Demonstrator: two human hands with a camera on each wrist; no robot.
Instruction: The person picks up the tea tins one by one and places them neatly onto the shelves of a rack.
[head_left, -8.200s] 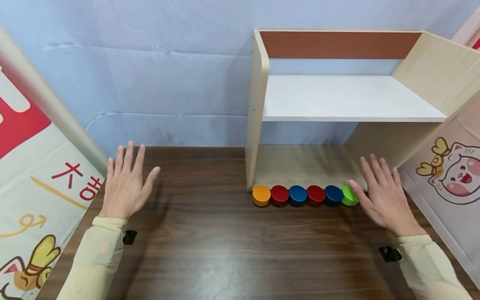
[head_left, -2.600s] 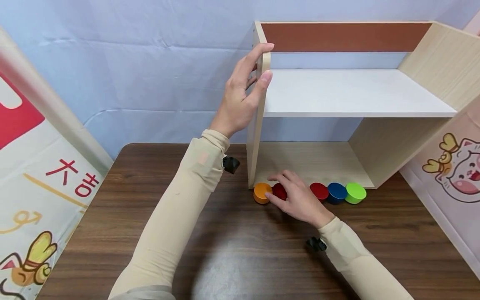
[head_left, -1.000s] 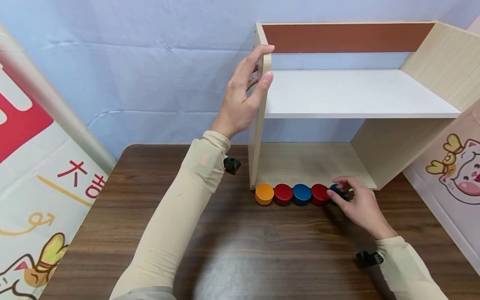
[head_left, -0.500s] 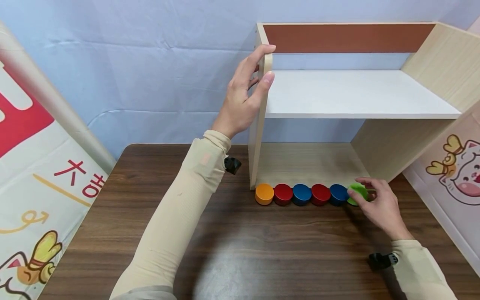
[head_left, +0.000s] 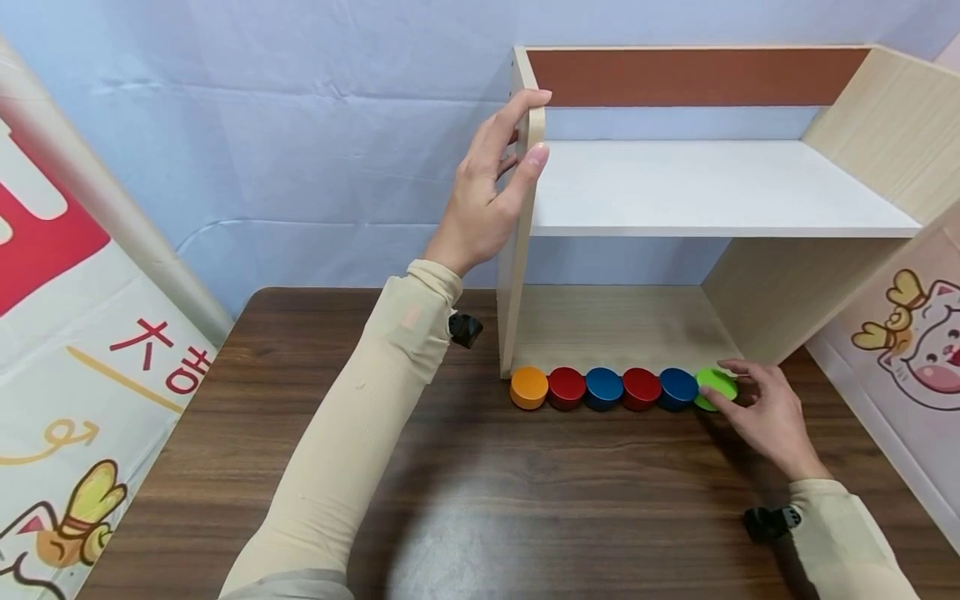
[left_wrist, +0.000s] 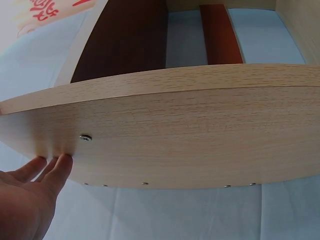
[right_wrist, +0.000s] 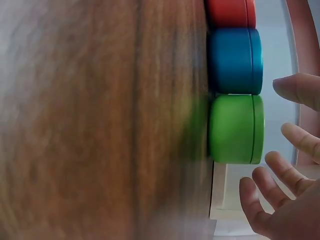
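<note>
Dark wood-grain table (head_left: 465, 483) runs under a pale wooden shelf unit (head_left: 705, 187) set against a blue cloth backdrop, with printed banners at both sides. Along the shelf's front foot six round discs lie in a touching row: orange (head_left: 528, 387), red (head_left: 566, 387), blue (head_left: 603, 387), red (head_left: 641, 387), blue (head_left: 678, 387) and the green disc (head_left: 716, 387) at the right end. The left hand (head_left: 487, 192) grips the top of the shelf's left side panel, fingers curled over its edge, while the right hand (head_left: 768, 412) rests on the table just beside the green disc, fingers loosely spread and slightly bent, fingertips at its rim but not closed round it.
</note>
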